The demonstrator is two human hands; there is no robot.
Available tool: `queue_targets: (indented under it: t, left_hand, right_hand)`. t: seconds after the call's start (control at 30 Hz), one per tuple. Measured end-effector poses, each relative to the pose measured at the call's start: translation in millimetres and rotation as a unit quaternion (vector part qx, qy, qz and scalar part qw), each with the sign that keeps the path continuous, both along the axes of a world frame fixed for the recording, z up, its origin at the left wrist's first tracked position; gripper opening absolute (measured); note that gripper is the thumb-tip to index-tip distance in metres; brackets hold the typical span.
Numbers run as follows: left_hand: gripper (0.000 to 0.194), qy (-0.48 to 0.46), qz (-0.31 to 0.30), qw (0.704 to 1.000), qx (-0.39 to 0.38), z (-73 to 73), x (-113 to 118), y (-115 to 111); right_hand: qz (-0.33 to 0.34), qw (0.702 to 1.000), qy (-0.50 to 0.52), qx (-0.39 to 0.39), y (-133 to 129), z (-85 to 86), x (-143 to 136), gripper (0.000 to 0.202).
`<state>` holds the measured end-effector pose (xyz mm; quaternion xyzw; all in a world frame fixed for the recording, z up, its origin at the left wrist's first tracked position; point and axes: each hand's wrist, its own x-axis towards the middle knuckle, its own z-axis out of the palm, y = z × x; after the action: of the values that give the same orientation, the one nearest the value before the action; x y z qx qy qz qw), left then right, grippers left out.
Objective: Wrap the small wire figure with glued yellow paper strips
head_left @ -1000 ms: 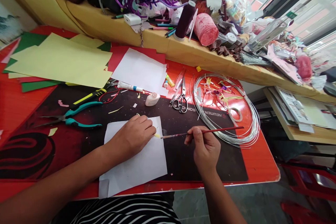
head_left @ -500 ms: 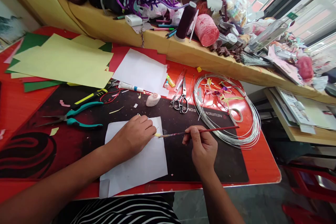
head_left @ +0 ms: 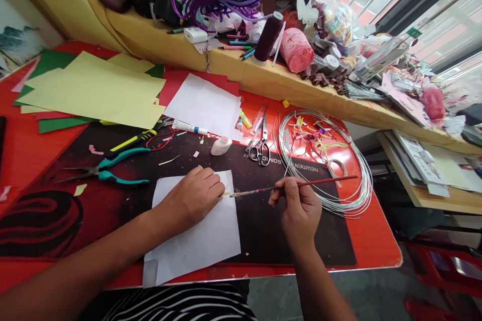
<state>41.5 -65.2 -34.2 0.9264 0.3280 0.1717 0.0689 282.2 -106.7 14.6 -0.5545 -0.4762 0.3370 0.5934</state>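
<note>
My left hand rests over a white sheet on the dark mat, its fingers closed on a small yellow piece that sticks out at the fingertips. To the right, my right hand pinches a thin red brush between thumb and fingers. The brush lies nearly level, and its tip points left, just beside the yellow piece; whether they touch I cannot tell. A small pale bottle stands tilted behind my left hand.
Teal pliers and a yellow-black cutter lie left. Scissors and a wire coil are behind my right hand. Yellow paper and white paper lie at the back, below a cluttered ledge.
My right hand has moved slightly right with the brush, whose tip is a little farther from my left fingers. Less of the yellow piece shows. The whole view has shifted slightly.
</note>
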Motion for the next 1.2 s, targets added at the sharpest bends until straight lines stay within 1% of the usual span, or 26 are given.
queue_targets:
  t: [0.23, 0.4, 0.67, 0.73, 0.83, 0.9, 0.97, 1.03, 1.1, 1.2]
  left_hand:
    - [0.018, -0.022, 0.006, 1.000, -0.017, -0.5, -2, -2]
    - [0.020, -0.078, -0.006, 0.996, -0.036, 0.7, -6, 0]
    - [0.029, -0.159, 0.013, 0.981, -0.112, 5.2, -12, 6]
    - [0.029, -0.184, 0.038, 0.975, -0.115, 6.6, -14, 6]
    - [0.019, -0.245, 0.124, 0.957, -0.097, 10.9, -17, 10]
    - [0.028, -0.262, 0.184, 0.944, -0.080, 13.1, -19, 17]
    - [0.038, -0.244, 0.216, 0.943, -0.064, 12.3, -20, 28]
    - [0.045, -0.211, 0.224, 0.949, -0.058, 8.1, -19, 41]
    - [0.050, -0.189, 0.224, 0.953, -0.073, 2.0, -16, 54]
    - [0.046, -0.191, 0.205, 0.955, -0.098, -4.7, -10, 67]
  right_hand:
    - [-0.002, 1.000, -0.002, 0.004, 5, 2.3, 0, 0.032]
    - [0.001, 1.000, -0.001, 0.004, 8, 4.2, 0, 0.032]
    - [-0.002, 1.000, -0.004, 0.026, 26, 11.9, -2, 0.035]
    - [-0.003, 1.000, -0.009, 0.030, 31, 15.7, -5, 0.036]
    - [0.004, 0.999, -0.011, 0.041, 42, 25.1, -9, 0.036]
    - [0.012, 0.998, -0.018, 0.053, 52, 33.9, -12, 0.036]
    - [0.023, 0.997, -0.034, 0.064, 63, 42.9, -15, 0.036]
    - [0.032, 0.995, -0.056, 0.078, 74, 50.3, -19, 0.036]
    - [0.044, 0.991, -0.085, 0.091, 84, 54.9, -24, 0.036]
    - [0.065, 0.981, -0.145, 0.107, 93, 58.3, -32, 0.036]
